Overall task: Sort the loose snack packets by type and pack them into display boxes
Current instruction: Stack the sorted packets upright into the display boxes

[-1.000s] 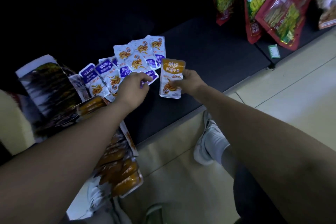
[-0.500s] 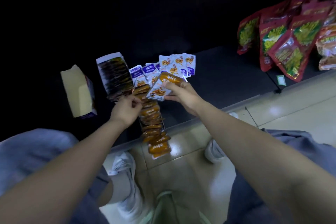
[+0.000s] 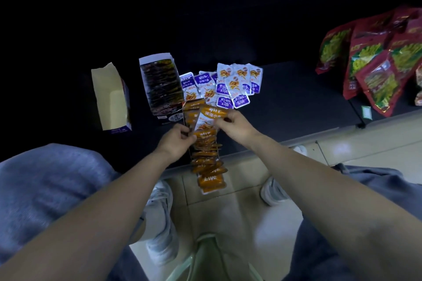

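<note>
Orange packet (image 3: 209, 118) pinched by right hand (image 3: 237, 125) fingers, left hand (image 3: 178, 141) fingers gripping its lower corner

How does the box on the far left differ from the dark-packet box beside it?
The far-left box shows a bare pale interior, with no packets visible inside; the dark-packet box is filled with a row of dark packets. The far-left box has purple on its outer end; the dark-packet box has a white rim and label end. Both are long, open-topped display boxes lying on the dark shelf, roughly parallel.
</note>
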Demonstrator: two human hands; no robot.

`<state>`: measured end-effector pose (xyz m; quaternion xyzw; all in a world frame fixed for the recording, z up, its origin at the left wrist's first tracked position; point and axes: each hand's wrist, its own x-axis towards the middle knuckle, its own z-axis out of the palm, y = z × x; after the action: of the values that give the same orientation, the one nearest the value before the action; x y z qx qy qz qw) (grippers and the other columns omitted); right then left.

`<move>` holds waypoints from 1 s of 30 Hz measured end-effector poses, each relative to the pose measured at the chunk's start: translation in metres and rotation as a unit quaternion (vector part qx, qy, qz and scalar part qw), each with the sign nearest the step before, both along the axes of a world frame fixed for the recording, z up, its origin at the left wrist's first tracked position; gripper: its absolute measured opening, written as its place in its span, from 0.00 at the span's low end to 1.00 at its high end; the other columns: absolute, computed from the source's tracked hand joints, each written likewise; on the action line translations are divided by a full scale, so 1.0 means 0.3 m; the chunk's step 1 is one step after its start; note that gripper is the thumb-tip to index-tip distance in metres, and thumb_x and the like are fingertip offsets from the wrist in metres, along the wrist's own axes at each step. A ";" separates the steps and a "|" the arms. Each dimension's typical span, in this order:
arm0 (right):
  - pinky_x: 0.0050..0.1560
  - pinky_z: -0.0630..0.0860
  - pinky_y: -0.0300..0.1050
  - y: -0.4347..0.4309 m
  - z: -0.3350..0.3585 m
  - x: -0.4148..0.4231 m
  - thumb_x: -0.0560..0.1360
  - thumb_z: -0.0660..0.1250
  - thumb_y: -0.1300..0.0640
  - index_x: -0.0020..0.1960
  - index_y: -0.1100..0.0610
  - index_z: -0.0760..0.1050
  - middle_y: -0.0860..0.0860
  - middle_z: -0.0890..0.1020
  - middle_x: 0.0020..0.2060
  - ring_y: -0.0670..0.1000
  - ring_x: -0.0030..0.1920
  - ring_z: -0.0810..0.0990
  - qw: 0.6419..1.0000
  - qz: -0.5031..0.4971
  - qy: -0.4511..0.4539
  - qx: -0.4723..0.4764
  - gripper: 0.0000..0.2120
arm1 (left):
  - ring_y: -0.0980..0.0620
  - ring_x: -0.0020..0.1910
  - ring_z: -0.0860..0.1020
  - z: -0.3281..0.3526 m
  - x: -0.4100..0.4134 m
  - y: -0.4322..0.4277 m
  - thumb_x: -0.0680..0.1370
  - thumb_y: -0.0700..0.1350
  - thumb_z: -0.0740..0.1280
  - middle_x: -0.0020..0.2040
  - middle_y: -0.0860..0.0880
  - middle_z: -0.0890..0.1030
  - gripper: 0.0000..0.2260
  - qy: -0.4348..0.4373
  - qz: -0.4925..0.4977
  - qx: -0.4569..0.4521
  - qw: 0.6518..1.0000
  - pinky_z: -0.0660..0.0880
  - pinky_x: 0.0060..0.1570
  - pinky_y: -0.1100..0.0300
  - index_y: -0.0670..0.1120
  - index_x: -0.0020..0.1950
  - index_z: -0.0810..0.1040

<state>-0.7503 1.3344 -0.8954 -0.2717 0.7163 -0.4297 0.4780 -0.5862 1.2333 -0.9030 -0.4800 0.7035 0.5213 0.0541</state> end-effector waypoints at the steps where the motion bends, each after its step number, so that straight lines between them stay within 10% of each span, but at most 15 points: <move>1: 0.59 0.73 0.43 0.009 -0.002 -0.008 0.77 0.67 0.57 0.52 0.54 0.79 0.49 0.81 0.50 0.47 0.53 0.78 0.999 0.022 0.032 -0.005 0.05 | 0.43 0.52 0.79 -0.004 0.000 -0.001 0.78 0.48 0.68 0.50 0.44 0.79 0.11 0.000 0.002 -0.001 1.000 0.75 0.57 0.46 0.48 0.56 0.69; 12: 0.57 0.74 0.45 0.001 -0.012 -0.013 0.78 0.65 0.58 0.40 0.47 0.77 0.47 0.81 0.44 0.50 0.50 0.80 0.991 0.096 0.089 0.003 0.09 | 0.49 0.47 0.77 -0.018 0.002 -0.001 0.76 0.47 0.69 0.47 0.48 0.79 0.14 -0.002 0.001 -0.013 1.000 0.72 0.49 0.56 0.49 0.57 0.68; 23: 0.66 0.68 0.43 -0.036 -0.015 0.012 0.79 0.63 0.60 0.57 0.59 0.79 0.49 0.69 0.54 0.50 0.59 0.71 0.973 0.149 0.173 0.018 0.10 | 0.47 0.50 0.77 -0.026 -0.001 0.005 0.75 0.48 0.71 0.52 0.46 0.78 0.14 0.009 -0.002 -0.016 1.000 0.74 0.49 0.54 0.48 0.55 0.70; 30: 0.49 0.71 0.40 -0.006 0.007 -0.008 0.79 0.63 0.58 0.54 0.59 0.80 0.50 0.75 0.47 0.49 0.48 0.75 0.975 0.122 0.182 0.030 0.09 | 0.48 0.51 0.76 -0.017 0.001 0.010 0.76 0.45 0.70 0.50 0.48 0.77 0.10 0.011 -0.008 -0.059 0.998 0.74 0.53 0.54 0.46 0.52 0.71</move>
<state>-0.7528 1.3326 -0.8934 -0.4164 0.7654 -0.2894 0.3963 -0.5859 1.2363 -0.9080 -0.4712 0.7371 0.4839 0.0218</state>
